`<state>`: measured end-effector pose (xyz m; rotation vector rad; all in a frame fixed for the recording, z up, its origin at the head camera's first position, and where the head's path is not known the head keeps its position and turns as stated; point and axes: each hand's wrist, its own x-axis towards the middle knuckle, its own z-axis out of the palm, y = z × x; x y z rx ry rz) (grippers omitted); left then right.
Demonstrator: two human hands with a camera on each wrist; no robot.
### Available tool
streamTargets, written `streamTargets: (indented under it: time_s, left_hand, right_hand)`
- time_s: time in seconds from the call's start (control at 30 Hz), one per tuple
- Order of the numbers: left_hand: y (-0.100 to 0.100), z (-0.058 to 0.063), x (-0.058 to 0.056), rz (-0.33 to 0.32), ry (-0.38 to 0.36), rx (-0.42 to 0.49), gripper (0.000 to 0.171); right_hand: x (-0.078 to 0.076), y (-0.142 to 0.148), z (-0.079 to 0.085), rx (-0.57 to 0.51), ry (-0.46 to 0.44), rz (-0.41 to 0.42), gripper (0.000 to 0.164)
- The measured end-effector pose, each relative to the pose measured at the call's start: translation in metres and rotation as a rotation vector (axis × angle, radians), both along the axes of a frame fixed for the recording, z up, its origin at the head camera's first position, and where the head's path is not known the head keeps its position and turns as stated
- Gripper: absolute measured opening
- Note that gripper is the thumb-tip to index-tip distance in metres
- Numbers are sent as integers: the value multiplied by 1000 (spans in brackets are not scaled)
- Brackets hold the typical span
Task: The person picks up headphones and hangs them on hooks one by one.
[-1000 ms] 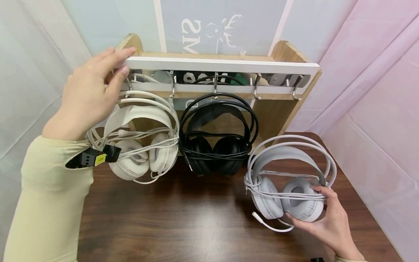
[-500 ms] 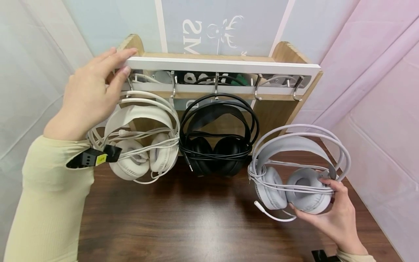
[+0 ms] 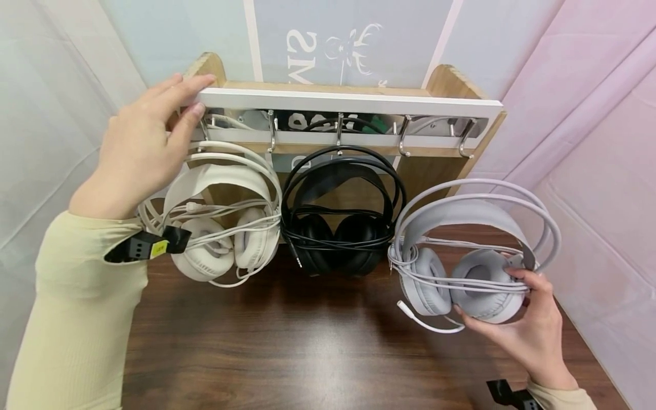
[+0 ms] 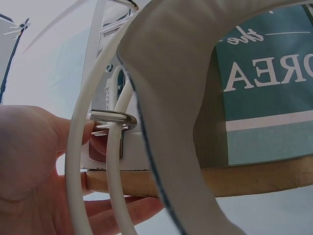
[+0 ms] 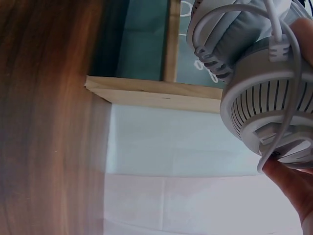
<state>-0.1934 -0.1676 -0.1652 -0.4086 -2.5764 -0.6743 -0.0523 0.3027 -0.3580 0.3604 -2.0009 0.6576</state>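
Note:
My left hand (image 3: pixel 138 148) grips the left end of a hook rack (image 3: pixel 348 103), thumb on its white front and fingers over the top edge. Right below it hangs a white headset (image 3: pixel 215 177); its headband loops over a metal hook (image 4: pixel 113 117) in the left wrist view. A black headset (image 3: pixel 359 230) hangs from the middle hook. At the right, my right hand (image 3: pixel 533 324) holds a light grey headset (image 3: pixel 461 213) by its right ear cup, upright in front of the rack. Its cable is bundled round the cups, and its microphone boom sticks out below.
Two bare hooks (image 3: pixel 403 136) are at the rack's right side. Wooden side panels (image 3: pixel 451 82) carry the rack. A dark brown wooden table (image 3: pixel 287 341) lies underneath, with a pink-white curtain (image 3: pixel 605 188) on the right.
My right hand has raised the grey headset up and slightly right, closer to the camera. The left hand keeps its grip on the rack, and the hanging headsets stay in place.

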Motion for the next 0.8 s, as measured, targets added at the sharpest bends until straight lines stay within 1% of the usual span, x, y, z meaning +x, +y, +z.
streamTargets:
  time_s: [0.33,0.57,0.8]
  left_hand:
    - [0,0,0,-1,3,1,43]
    - [0,0,0,4,-11,-5,43]
    - [0,0,0,2,-3,-2,42]
  right_hand:
    - [-8,2,13,19,-13,9,100]
    - [-13,3,15,36,-35,-8,100]
    - [-15,5,18,23,-63,9,103]
